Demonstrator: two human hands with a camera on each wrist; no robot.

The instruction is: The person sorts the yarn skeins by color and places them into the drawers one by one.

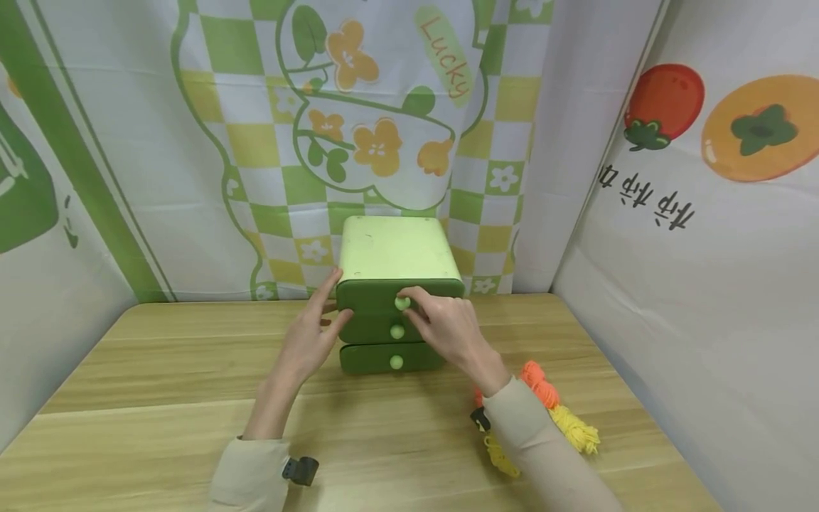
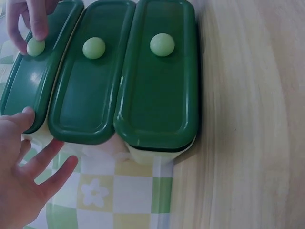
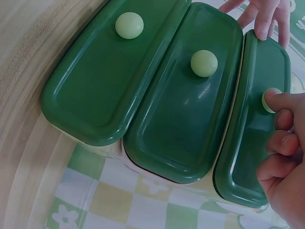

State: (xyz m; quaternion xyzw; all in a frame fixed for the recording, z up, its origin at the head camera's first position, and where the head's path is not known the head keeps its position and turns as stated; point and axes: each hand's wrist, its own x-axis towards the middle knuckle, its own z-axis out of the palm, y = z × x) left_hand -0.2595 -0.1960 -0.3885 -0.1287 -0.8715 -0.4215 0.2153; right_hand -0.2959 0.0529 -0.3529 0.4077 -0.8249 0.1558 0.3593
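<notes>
A wood-grain table [image 1: 192,398] is filling the area around six o'clock, its streaks running side to side. At twelve o'clock a white cloth wall [image 1: 579,142] is hanging behind the far edge, carrying a green-and-yellow checked print [image 1: 409,128] with orange blossoms and, just past twelve, the word "Lucky" [image 1: 443,55]. Toward two o'clock the right wall [image 1: 697,313] is showing a red fruit [image 1: 672,96], an orange persimmon [image 1: 723,146] and black characters [image 1: 635,190]. Around nine o'clock the pale left wall [image 1: 60,299] is bearing a green shape [image 1: 25,195], while a green band [image 1: 105,213] is slanting down toward the table's far corner. Soft light is falling across everything.
</notes>
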